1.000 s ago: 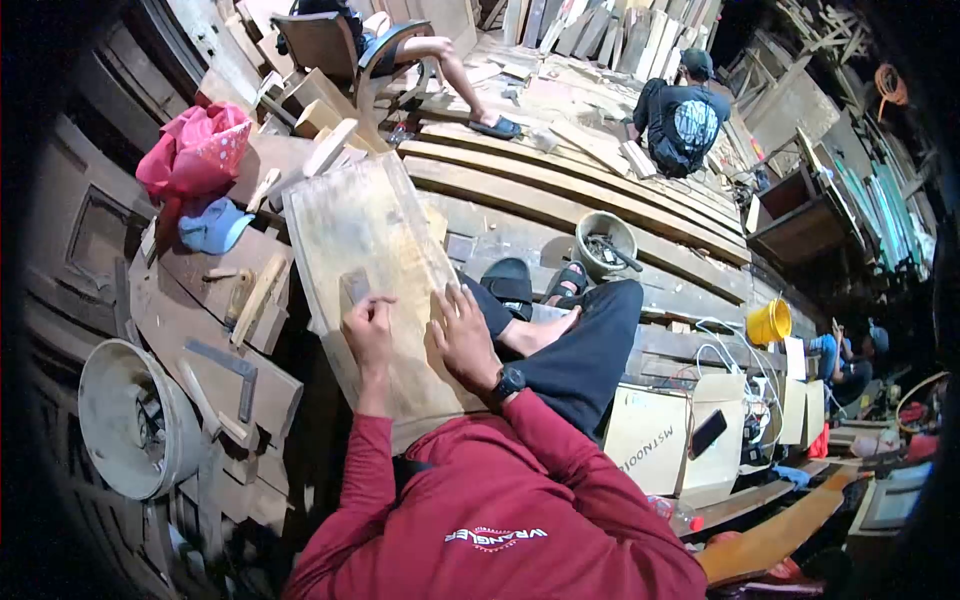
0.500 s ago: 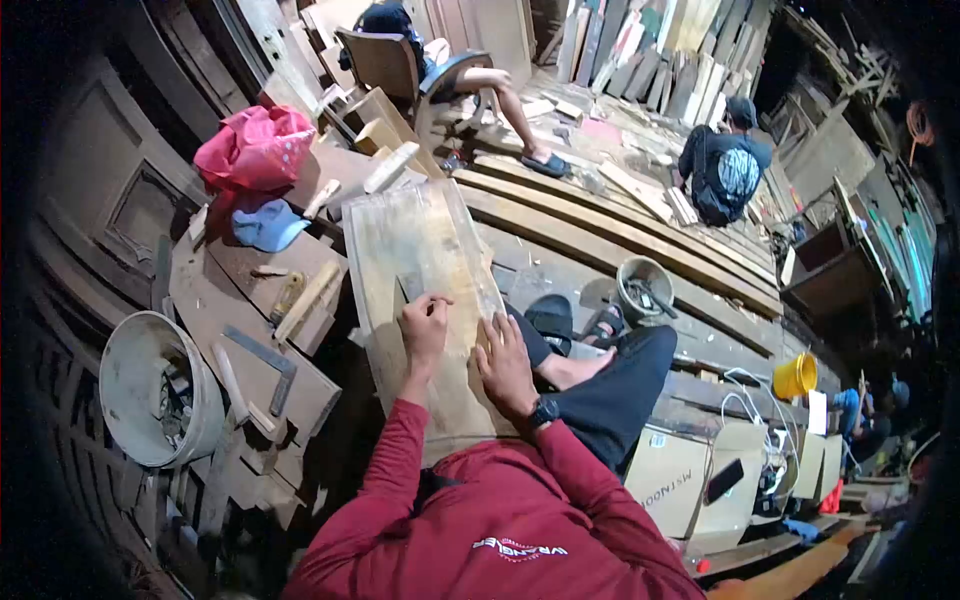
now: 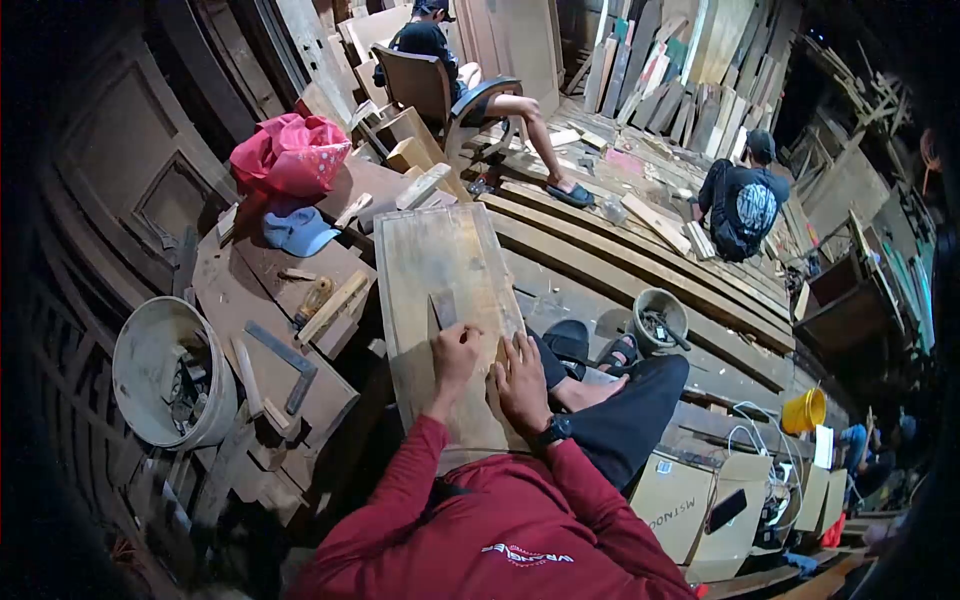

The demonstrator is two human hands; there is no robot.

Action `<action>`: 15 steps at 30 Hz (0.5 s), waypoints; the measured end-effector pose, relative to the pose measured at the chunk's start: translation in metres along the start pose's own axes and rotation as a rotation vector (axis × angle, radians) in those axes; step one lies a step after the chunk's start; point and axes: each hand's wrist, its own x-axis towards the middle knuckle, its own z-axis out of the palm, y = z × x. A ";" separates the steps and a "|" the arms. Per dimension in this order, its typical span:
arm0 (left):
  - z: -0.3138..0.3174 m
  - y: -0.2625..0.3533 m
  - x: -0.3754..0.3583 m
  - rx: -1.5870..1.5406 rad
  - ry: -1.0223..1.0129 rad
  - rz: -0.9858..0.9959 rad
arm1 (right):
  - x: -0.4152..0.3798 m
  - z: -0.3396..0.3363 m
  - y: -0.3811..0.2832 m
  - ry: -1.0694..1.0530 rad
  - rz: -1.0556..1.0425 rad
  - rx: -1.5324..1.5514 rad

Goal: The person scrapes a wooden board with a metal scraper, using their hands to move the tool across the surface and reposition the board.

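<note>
Wooden board [image 3: 432, 250]: under both hands
Left hand [image 3: 457, 354]: curled, pinching a flat blade [image 3: 441, 310]
Right hand [image 3: 521, 386]: fingers spread on the board
Big bucket [image 3: 148, 345]: left of the left hand
Long beams [image 3: 590, 273]: beyond the right hand

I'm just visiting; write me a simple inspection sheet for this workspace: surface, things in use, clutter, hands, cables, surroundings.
Surface: pale wooden board before the wearer, marked and discoloured.
Job's things: dark flat piece over the board; exact kind unclear.
Clutter: pink bag, blue cap, L-shaped square and pale bucket, all at left.
Hands: left hand holds the flat piece; right hand lies on the board.
Cables: white cables near the cardboard box, right.
Surroundings: person on a chair; planks propped behind.
</note>
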 end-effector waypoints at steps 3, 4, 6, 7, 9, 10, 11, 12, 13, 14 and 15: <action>0.008 0.001 0.009 -0.096 0.053 0.005 | 0.001 -0.004 -0.002 0.014 0.000 -0.006; 0.003 0.012 0.006 -0.126 0.057 -0.032 | 0.001 -0.004 -0.003 0.013 0.004 -0.003; -0.018 0.031 -0.028 -0.131 -0.053 -0.110 | -0.001 -0.004 -0.002 0.014 -0.001 0.011; -0.024 0.031 -0.051 -0.139 -0.092 -0.113 | -0.001 -0.007 -0.005 0.009 0.002 0.001; -0.029 0.020 -0.077 -0.129 -0.133 -0.095 | 0.001 -0.007 -0.006 0.011 -0.005 0.005; -0.028 0.011 -0.083 -0.112 -0.136 -0.083 | 0.000 -0.004 -0.006 0.011 0.001 0.008; -0.025 0.004 -0.086 -0.100 -0.138 -0.068 | 0.001 -0.003 -0.004 0.013 0.004 0.006; -0.019 0.002 -0.076 -0.130 -0.075 -0.019 | 0.001 -0.002 -0.003 0.013 0.007 0.002; -0.013 0.005 -0.057 -0.162 -0.011 0.028 | 0.000 0.001 0.000 0.016 -0.004 -0.015; -0.011 0.009 -0.035 -0.091 -0.018 0.009 | -0.001 0.001 0.000 0.013 -0.004 -0.014; -0.011 0.013 -0.013 -0.021 -0.026 -0.007 | 0.000 0.001 0.000 0.013 -0.004 -0.013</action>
